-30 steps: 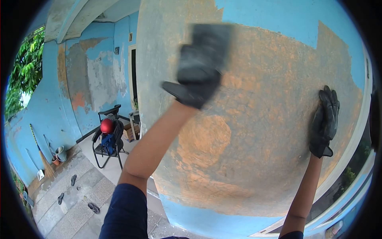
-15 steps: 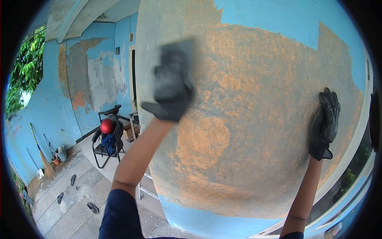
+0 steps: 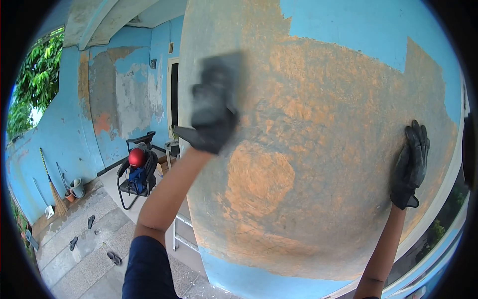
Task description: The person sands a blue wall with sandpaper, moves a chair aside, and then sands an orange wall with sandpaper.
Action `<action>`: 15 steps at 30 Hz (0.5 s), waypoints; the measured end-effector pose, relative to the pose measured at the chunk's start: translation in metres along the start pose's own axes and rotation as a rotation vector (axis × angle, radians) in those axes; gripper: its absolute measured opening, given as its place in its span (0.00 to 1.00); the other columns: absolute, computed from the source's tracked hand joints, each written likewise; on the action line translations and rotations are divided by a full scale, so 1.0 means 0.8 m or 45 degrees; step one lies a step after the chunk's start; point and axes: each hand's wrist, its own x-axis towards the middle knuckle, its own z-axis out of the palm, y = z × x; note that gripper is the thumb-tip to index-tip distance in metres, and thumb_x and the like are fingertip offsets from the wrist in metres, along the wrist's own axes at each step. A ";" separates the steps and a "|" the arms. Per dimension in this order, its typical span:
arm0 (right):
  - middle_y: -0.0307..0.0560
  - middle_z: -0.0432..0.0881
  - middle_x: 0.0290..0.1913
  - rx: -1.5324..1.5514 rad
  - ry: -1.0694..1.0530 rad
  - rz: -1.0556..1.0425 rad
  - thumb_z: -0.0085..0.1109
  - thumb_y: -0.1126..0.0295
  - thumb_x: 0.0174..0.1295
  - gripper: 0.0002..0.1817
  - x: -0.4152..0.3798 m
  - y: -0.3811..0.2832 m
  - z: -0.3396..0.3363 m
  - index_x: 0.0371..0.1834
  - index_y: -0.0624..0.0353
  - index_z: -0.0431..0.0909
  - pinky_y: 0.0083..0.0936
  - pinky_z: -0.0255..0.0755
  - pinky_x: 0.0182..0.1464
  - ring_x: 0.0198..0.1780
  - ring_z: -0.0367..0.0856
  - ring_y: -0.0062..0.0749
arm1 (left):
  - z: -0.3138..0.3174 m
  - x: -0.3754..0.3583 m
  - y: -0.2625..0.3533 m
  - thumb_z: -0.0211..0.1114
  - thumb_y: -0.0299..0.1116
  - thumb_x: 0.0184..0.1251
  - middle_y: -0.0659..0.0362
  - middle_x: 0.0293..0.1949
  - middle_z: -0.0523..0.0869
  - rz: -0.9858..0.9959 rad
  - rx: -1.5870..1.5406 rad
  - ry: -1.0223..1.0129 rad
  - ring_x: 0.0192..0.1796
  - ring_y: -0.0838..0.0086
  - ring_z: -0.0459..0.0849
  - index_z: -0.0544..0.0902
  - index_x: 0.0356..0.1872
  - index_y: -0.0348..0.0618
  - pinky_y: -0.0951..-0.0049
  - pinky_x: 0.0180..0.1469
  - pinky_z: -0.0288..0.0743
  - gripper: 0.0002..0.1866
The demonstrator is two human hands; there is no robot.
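My left hand (image 3: 214,117), in a black glove, presses a dark, flat rectangular sheet (image 3: 231,62) that looks like sandpaper against the wall (image 3: 318,164). Motion blurs both the hand and the sheet, and the palm side is hidden. The thumb sticks out to the left. My right hand (image 3: 411,162), also gloved in black, lies flat on the right part of the wall with its fingers stretched upward and holds nothing. Grey and orange-brown patches cover the wall between the hands, with a rounded orange patch (image 3: 261,178) below the left hand.
Blue paint (image 3: 348,22) borders the bare wall above and below. A metal ladder (image 3: 186,241) stands at the lower left. Beyond it are a chair (image 3: 130,189) with a red helmet (image 3: 137,158), a broom (image 3: 56,197), and several loose sandals (image 3: 113,257). A window runs along the right edge.
The camera view has shifted slightly, moving the wall right and down in view. My left hand with the sheet has moved a little left along the wall; my right hand stays in place.
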 end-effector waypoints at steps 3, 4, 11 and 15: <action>0.52 0.81 0.66 0.020 -0.005 0.027 0.48 0.72 0.75 0.17 0.000 0.001 0.001 0.60 0.58 0.82 0.51 0.59 0.78 0.75 0.71 0.52 | 0.002 0.022 -0.024 0.55 0.32 0.73 0.39 0.70 0.71 -0.372 -0.167 -0.033 0.69 0.48 0.74 0.61 0.76 0.33 0.54 0.70 0.67 0.32; 0.52 0.81 0.66 0.020 0.002 0.026 0.48 0.72 0.75 0.17 0.001 0.001 0.000 0.60 0.58 0.82 0.51 0.59 0.78 0.75 0.71 0.52 | 0.008 0.011 -0.008 0.52 0.35 0.75 0.40 0.71 0.71 -0.285 -0.250 -0.037 0.70 0.49 0.73 0.61 0.77 0.35 0.56 0.72 0.66 0.32; 0.54 0.81 0.66 0.017 -0.001 0.023 0.49 0.73 0.74 0.17 0.002 -0.001 -0.002 0.59 0.59 0.83 0.51 0.59 0.78 0.74 0.71 0.53 | -0.005 0.049 -0.024 0.58 0.31 0.69 0.34 0.72 0.68 -0.116 -0.104 0.008 0.72 0.45 0.71 0.60 0.77 0.32 0.55 0.73 0.65 0.36; 0.53 0.81 0.67 0.013 -0.006 0.032 0.49 0.74 0.74 0.17 0.000 -0.001 -0.001 0.60 0.59 0.82 0.51 0.59 0.77 0.74 0.71 0.53 | -0.004 0.048 -0.018 0.57 0.33 0.71 0.37 0.72 0.69 -0.197 0.077 -0.067 0.71 0.46 0.73 0.64 0.74 0.32 0.52 0.71 0.68 0.32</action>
